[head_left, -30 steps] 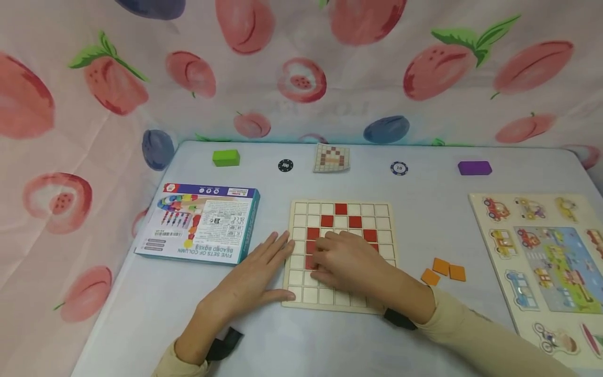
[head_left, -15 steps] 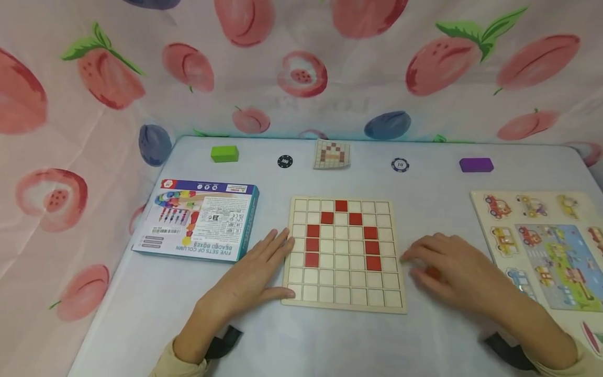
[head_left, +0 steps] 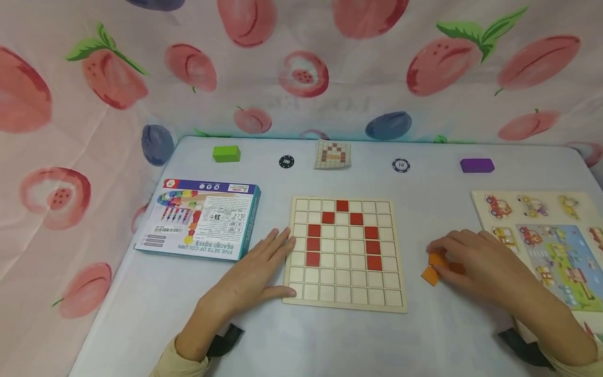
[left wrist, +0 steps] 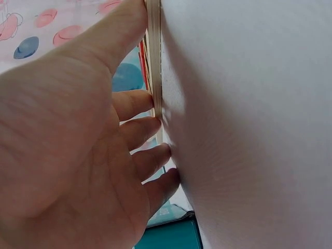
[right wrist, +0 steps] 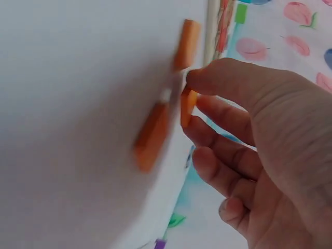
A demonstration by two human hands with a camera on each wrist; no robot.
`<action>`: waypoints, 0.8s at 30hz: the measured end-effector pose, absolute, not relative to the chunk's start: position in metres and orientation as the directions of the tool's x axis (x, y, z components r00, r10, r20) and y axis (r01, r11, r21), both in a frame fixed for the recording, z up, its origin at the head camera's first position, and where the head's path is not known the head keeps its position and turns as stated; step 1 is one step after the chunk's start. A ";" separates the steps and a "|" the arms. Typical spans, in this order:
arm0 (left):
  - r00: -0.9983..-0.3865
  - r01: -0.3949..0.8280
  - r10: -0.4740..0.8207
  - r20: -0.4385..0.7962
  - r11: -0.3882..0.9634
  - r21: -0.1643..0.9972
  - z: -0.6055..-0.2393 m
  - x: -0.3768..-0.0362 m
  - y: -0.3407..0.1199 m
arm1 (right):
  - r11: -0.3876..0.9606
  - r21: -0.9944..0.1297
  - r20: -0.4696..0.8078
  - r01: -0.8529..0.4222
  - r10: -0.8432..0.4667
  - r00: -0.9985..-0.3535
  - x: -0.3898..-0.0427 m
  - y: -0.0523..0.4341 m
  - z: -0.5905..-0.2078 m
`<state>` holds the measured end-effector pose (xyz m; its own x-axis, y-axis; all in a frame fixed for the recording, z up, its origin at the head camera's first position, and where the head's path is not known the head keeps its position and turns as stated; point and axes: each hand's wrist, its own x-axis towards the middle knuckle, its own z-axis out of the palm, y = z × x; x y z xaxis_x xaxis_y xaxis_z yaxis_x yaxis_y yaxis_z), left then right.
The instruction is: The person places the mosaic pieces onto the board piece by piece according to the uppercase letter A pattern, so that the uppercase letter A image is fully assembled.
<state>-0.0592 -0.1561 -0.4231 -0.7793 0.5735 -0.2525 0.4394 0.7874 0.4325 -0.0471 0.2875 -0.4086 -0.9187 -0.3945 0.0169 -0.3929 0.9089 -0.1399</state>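
Right hand (head_left: 480,264) has left the grid board (head_left: 346,301); we now pinch an orange tile (right wrist: 188,108) beside it. Left hand (head_left: 254,272) flat, fingers straight, bracing the board's edge.

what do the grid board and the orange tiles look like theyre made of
Grid board: probably light wood or plywood, matt and unvarnished; pale tan face, and the left wrist view shows a thin, layered-looking edge. Orange tiles: thin flat squares with an even matt orange coat, likely painted wood, though plastic cannot be ruled out. The right hand pinches one.
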 end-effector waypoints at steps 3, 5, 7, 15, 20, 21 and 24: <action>-0.779 0.440 0.574 -0.251 0.786 0.434 -0.423 -0.059 -0.156 | 0.894 -0.163 0.059 -0.418 -0.414 -0.908 -0.054 0.268 -0.405; -0.780 0.440 0.575 -0.248 0.785 0.435 -0.424 -0.059 -0.156 | 0.880 -0.186 0.063 -0.437 -0.433 -0.899 -0.060 0.247 -0.403; -0.781 0.443 0.576 -0.242 0.784 0.435 -0.424 -0.059 -0.156 | 0.855 -0.204 0.076 -0.476 -0.471 -0.879 -0.065 0.225 -0.403; -0.780 0.429 0.572 -0.254 0.784 0.448 -0.425 -0.059 -0.155 | 0.771 -0.233 0.035 -0.592 -0.602 -0.798 -0.085 0.147 -0.405; -0.780 0.418 0.565 -0.270 0.791 0.447 -0.425 -0.059 -0.155 | 0.766 -0.196 0.034 -0.613 -0.619 -0.785 -0.095 0.120 -0.408; -0.780 0.418 0.564 -0.270 0.791 0.446 -0.425 -0.059 -0.155 | 0.766 -0.190 0.039 -0.614 -0.619 -0.785 -0.097 0.116 -0.408; -0.783 0.416 0.561 -0.268 0.793 0.444 -0.425 -0.059 -0.155 | 0.765 -0.174 0.053 -0.620 -0.621 -0.782 -0.099 0.112 -0.409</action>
<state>-0.0591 -0.1551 -0.4247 -0.7830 0.5612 -0.2684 0.4163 0.7933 0.4443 -0.0989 0.1121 -0.4087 -0.7820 -0.6210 0.0534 -0.6197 0.7653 -0.1740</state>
